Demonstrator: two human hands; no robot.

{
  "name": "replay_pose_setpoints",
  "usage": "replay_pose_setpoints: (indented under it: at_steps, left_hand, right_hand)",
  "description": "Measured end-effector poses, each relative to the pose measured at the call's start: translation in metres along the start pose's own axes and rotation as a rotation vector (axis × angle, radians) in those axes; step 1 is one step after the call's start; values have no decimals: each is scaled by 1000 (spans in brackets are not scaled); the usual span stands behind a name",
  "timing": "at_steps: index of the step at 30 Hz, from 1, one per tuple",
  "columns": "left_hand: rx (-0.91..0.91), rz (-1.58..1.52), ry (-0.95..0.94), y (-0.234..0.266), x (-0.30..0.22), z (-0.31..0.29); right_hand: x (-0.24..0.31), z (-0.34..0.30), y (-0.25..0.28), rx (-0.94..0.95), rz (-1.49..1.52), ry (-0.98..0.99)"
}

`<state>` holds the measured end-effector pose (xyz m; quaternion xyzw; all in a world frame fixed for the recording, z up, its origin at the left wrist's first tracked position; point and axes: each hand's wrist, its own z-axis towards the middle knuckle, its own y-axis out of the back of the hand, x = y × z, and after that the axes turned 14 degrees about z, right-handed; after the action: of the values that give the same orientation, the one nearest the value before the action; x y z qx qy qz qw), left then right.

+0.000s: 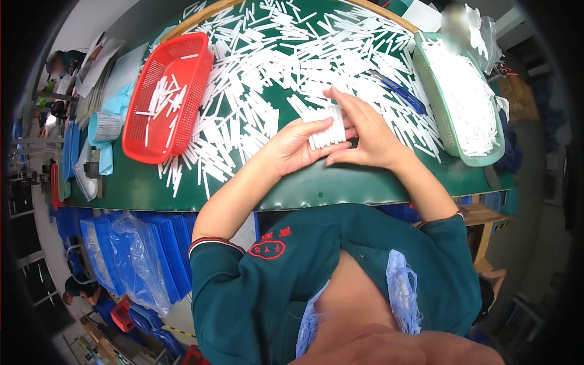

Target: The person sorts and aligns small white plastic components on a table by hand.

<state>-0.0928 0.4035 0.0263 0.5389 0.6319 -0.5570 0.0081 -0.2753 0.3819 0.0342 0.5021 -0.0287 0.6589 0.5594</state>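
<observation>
The person's left hand (297, 147) cradles a flat row of short white sticks (330, 130) above the near side of a green tabletop (274, 193). The sticks stand side by side in the palm, their near ends in an even line. The left thumb presses across the row's left part, while the other fingers pass beneath it, so this hand is closed on the sticks.

The right hand (372, 137) arches around the row's right side. Its fingers and thumb are parted, the fingers reaching past the far right corner and the thumb lying below the near right end; whether they touch the sticks, one cannot tell.

Beyond the hands, loose white sticks (249, 85) cover the tabletop. A red perforated basket (146, 156) at left contains a few, a pale green basket (443, 125) at right a heap. A slender blue tool (401, 92) lies near the green basket.
</observation>
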Motion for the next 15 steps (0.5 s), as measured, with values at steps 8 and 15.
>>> replay_pose_setpoints:
  at_steps: [8, 15]
  left_hand:
    - [22, 11, 45, -4, 4, -1]
    - [-71, 76, 41, -14, 12, 3]
  right_hand:
    - [2, 2, -1, 43, 34, -7]
    - [4, -1, -8, 83, -88, 52]
